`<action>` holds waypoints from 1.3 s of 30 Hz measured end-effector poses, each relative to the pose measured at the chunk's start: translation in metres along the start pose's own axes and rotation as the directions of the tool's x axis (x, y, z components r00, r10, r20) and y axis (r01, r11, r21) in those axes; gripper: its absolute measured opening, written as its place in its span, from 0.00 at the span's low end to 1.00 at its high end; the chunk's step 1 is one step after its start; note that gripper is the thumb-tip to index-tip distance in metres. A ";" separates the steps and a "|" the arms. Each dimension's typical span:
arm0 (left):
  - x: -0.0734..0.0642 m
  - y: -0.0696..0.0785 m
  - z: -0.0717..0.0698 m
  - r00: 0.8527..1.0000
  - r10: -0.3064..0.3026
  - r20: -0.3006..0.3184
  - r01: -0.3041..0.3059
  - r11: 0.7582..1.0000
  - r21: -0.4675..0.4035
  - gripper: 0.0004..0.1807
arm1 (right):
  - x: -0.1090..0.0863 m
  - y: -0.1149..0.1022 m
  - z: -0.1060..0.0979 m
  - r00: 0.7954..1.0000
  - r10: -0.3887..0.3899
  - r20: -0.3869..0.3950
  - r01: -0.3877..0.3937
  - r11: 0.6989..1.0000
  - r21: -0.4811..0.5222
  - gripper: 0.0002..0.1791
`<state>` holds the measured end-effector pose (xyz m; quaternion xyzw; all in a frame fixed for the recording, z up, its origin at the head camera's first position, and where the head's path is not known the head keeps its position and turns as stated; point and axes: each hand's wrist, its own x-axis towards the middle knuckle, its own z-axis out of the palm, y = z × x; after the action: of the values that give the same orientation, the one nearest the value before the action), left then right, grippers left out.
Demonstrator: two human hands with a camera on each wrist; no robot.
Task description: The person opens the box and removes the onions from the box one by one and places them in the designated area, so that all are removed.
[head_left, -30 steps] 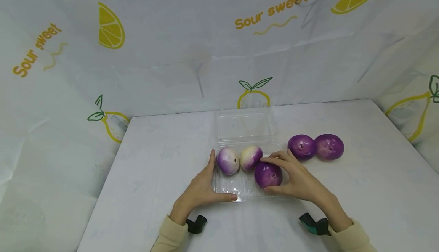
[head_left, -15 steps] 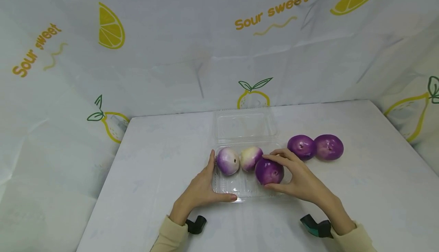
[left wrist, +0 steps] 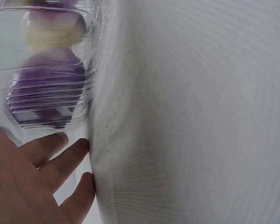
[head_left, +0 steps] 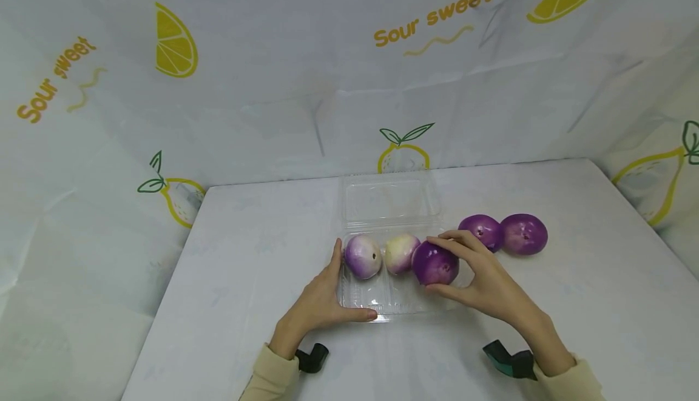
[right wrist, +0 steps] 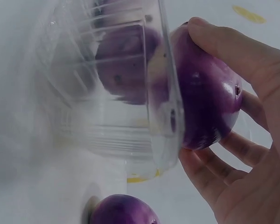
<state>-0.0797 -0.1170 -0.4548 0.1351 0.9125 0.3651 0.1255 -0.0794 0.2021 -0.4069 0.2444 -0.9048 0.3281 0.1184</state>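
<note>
Purple vegetable held over container, unplaced

Right hand [head_left: 483, 276] grips the purple vegetable [head_left: 435, 262], thumb and fingers curved round it, over the right part of the clear container [head_left: 368, 296]; not seated on its bottom. Left hand [head_left: 319, 304] spread wide, fingers along the container's left side, thumb at the front edge. Inside: left vegetable [head_left: 363, 256] and pale vegetable [head_left: 401, 253]. Lid [head_left: 390, 201] folded back. Two spare vegetables [head_left: 524, 234] on the bench [head_left: 262, 255], right of container. Judged step: placing. Next move probably calls for lowering beside the pale one, then releasing, container braced.
</note>
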 end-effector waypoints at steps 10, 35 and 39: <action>0.000 0.000 0.000 1.000 0.001 0.001 -0.001 1.000 0.000 0.82 | -0.002 0.005 -0.013 0.997 0.033 -0.072 -0.034 0.999 -0.008 0.45; 0.000 -0.001 0.000 1.000 -0.002 0.000 0.002 1.000 -0.002 0.82 | -0.013 0.030 -0.051 0.964 0.081 -0.254 -0.087 0.996 -0.014 0.50; 0.000 -0.001 0.000 1.000 -0.008 -0.001 0.008 1.000 0.000 0.82 | -0.017 0.035 -0.057 0.957 0.102 -0.271 -0.111 0.994 -0.019 0.50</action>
<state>-0.0801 -0.1173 -0.4555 0.1310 0.9131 0.3647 0.1267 -0.0800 0.2682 -0.3890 0.1464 -0.8976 0.3486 0.2266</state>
